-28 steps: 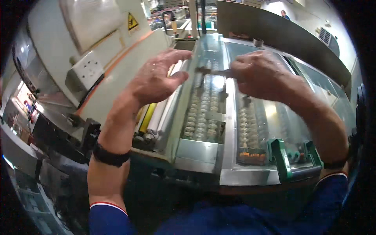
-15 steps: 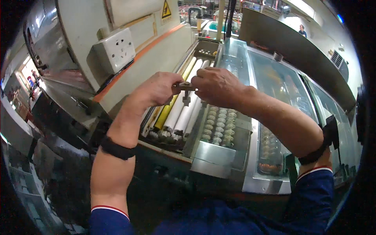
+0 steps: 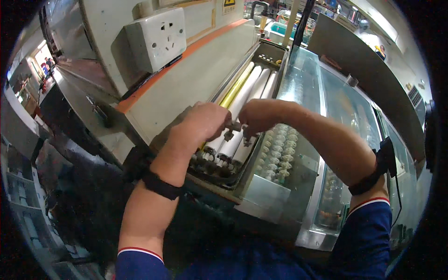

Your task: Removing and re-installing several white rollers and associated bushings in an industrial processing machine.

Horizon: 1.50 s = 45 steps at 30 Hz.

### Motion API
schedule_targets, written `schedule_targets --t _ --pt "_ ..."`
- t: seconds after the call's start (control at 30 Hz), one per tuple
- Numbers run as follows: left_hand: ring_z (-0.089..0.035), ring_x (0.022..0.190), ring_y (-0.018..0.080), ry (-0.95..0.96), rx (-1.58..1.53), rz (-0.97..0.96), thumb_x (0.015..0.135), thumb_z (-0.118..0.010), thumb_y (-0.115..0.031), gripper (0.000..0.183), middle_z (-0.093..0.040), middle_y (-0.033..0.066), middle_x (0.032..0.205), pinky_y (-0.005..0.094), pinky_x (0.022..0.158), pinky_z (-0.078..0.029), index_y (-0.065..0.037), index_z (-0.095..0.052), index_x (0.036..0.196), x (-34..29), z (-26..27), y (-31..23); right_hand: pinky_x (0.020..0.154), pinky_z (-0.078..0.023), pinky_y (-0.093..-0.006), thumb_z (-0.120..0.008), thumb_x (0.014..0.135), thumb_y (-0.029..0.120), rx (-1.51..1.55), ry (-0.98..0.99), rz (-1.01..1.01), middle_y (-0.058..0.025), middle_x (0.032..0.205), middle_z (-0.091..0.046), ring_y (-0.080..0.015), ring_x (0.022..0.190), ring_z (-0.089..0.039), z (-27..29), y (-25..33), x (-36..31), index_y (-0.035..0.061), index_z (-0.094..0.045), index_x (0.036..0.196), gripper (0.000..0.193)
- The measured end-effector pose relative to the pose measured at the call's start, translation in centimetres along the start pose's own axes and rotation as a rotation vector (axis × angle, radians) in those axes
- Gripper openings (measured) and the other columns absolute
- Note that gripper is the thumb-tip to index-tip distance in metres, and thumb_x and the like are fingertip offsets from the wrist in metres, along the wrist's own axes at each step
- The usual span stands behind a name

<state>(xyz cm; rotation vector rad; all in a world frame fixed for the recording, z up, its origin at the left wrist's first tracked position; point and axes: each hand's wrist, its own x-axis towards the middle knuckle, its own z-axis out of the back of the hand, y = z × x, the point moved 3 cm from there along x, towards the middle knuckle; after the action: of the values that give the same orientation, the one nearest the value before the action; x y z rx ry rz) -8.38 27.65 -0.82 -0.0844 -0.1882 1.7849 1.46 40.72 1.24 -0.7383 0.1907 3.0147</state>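
Observation:
Over the near half of a row of long rollers, my two hands come close together around a small grey bracket-like piece (image 3: 234, 126) with short stubs hanging down. My left hand (image 3: 205, 122) is closed on its left end, the fingers bent and partly hidden. On the other end, the fingertips of my right hand (image 3: 263, 114) pinch it. The piece looks tilted, and its exact kind is too small to make out. Beneath lie several white rollers (image 3: 254, 87) and one yellow roller (image 3: 238, 86) in a dark-edged trough (image 3: 224, 183).
Right of the trough, rows of pale ridged wheels (image 3: 279, 153) sit behind a metal plate (image 3: 267, 198). Glass-like covers (image 3: 347, 100) extend farther right. A white socket box (image 3: 158, 39) juts from the panel at left, above an orange strip (image 3: 154, 81).
The view has shifted, so the machine appears turned and moved rightward. Both hands, with the grey piece between them, are lower over the rollers' near half, and the piece is more tilted.

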Motion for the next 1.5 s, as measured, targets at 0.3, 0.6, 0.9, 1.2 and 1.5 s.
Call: schedule_targets --t 0.3,0.6,0.9,1.2,1.5 --pt "-0.067 0.084 0.0378 0.015 0.009 -0.053 0.078 -0.064 -0.014 0.013 -0.070 0.0150 0.086 0.0460 0.079 -0.052 -0.014 -0.073 0.087 -1.8 -2.9 0.7 0.063 -0.053 -0.0426 -0.068 0.081 0.034 -0.116 0.195 0.079 -0.0120 0.068 -0.069 -0.0258 0.064 -0.067 -3.2 1.8 4.1 0.0014 -0.072 0.074 0.034" --pt "-0.067 0.080 0.0400 -0.030 0.064 -0.056 0.075 -0.066 -0.015 0.011 -0.069 0.0180 0.084 0.0476 0.073 -0.054 -0.013 -0.072 0.084 -1.3 -3.9 1.3 0.064 -0.052 -0.0436 -0.067 0.081 0.034 -0.008 0.356 -0.006 -0.0177 0.065 -0.065 -0.0298 0.064 -0.066 -3.5 0.8 4.6 -0.0002 -0.068 0.078 0.035" --pt "-0.068 0.081 0.0393 -0.062 -0.039 -0.054 0.079 -0.062 -0.011 0.011 -0.070 0.0195 0.085 0.0473 0.073 -0.054 -0.009 -0.072 0.079 -1.2 -5.8 1.7 0.063 -0.051 -0.0443 -0.062 0.084 0.031 -0.099 0.373 0.181 -0.0180 0.065 -0.064 -0.0310 0.060 -0.063 -4.3 2.4 5.0 0.0001 -0.068 0.075 0.033" --pt "-0.069 0.084 0.0380 0.076 0.002 -0.013 0.083 -0.060 -0.011 0.014 -0.070 0.0180 0.086 0.0455 0.078 -0.055 -0.009 -0.073 0.082 -1.3 -6.2 1.3 0.066 -0.052 -0.0448 -0.063 0.088 0.032 -0.200 0.387 0.354 -0.0170 0.077 -0.071 -0.0293 0.067 -0.065 -7.2 1.4 7.1 0.0007 -0.073 0.080 0.033" --pt "-0.068 0.086 0.0404 0.084 -0.183 0.042 0.086 -0.057 -0.013 0.018 -0.070 0.0216 0.094 0.0462 0.075 -0.055 -0.007 -0.073 0.089 -1.9 -6.9 2.2 0.069 -0.051 -0.0472 -0.061 0.085 0.029 -0.256 0.400 0.284 -0.0239 0.076 -0.067 -0.0387 0.070 -0.065 -6.7 2.2 6.9 -0.0003 -0.071 0.078 0.032"
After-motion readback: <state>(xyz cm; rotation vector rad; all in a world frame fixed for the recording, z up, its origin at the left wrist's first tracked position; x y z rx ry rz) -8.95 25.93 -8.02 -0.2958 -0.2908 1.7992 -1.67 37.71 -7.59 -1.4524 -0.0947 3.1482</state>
